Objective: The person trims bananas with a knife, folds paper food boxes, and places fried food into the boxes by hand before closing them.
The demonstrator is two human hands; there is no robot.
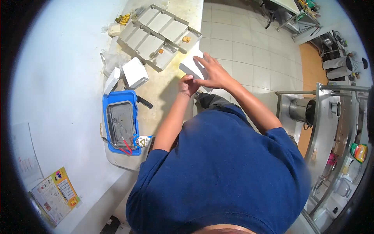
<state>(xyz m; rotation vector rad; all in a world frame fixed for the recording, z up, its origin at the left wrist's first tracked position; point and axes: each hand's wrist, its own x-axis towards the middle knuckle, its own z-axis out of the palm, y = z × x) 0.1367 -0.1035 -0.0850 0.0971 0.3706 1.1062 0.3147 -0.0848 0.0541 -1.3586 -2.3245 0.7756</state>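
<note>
A white cardboard box (pixel 188 66) is held between both hands at the table's right edge. My left hand (pixel 187 84) is closed on its near corner, thumb on top. My right hand (pixel 214 73) reaches across the box from the right, fingers spread over its top and thumb pointing toward my left hand. The far side of the box is partly hidden by the right hand. Beyond the hands lie several open white boxes (pixel 150 46) joined in a group. A small brown food piece (pixel 186 39) sits in one of them.
Two closed white boxes, one the larger box (pixel 134 73), stand left of my hands. Nearer are a black-handled knife (pixel 144 102) and a blue tray (pixel 138 150) holding a grey tray and red-handled tongs (pixel 127 147). Metal shelving (pixel 327 117) stands at right; a wall is at left.
</note>
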